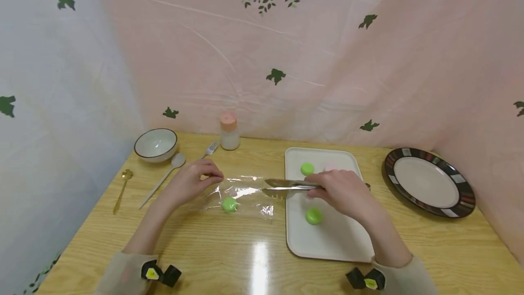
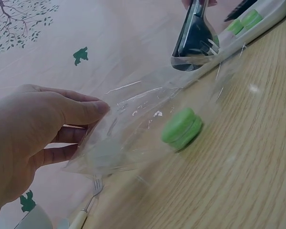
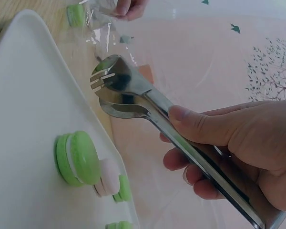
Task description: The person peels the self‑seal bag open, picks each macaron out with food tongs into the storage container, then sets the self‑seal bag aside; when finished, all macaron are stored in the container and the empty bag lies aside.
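Observation:
My left hand (image 1: 194,180) pinches the edge of a clear plastic bag (image 2: 133,114) between thumb and fingers. Inside the bag lies one green macaron (image 2: 182,129), low over the wooden table. In my right hand (image 3: 243,148) I grip metal tongs (image 3: 157,114), their tips apart with nothing between them. In the head view the tongs point left, reaching past the edge of a white tray (image 1: 296,245) toward the bag. On the tray sit green macarons (image 3: 78,158) and a pink macaron (image 3: 108,177), partly covered by my right hand in the head view.
A white bowl (image 1: 156,144), a grey spoon (image 1: 163,180), a gold spoon (image 1: 121,192) and a fork (image 1: 210,149) lie at the left. A pink-lidded jar (image 1: 229,133) stands at the back. To the right of the tray is a dark-rimmed plate (image 1: 427,181).

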Demonstrator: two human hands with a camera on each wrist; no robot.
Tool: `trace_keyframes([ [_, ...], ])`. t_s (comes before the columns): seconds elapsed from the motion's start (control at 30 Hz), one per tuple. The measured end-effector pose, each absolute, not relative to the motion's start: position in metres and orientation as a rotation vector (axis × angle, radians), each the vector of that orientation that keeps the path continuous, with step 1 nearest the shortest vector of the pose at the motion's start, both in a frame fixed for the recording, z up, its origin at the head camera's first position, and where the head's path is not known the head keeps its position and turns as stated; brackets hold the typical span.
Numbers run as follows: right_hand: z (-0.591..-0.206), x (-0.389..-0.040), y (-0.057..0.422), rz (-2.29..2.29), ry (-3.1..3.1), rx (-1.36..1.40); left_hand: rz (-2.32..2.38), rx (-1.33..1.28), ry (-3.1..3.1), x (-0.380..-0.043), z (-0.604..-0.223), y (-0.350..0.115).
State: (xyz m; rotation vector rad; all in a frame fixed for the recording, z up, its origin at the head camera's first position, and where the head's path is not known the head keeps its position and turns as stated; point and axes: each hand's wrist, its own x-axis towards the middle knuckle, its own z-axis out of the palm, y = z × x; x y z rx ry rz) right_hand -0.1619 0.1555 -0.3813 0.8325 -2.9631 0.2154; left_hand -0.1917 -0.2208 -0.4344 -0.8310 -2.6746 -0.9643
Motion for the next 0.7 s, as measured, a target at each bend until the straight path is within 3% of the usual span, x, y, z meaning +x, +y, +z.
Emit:
trace_keyframes([
  [0.23,-0.378,-0.160,0.161,0.207,-2.974,0.756,-0.941,-0.810,-2.685,-0.191,-0.432,-0.221],
  [0.7,-0.387,-0.164,0.125,0.252,-2.919,1.019,-0.938,-0.832,-2.675,-0.192,-0.433,-0.218],
])
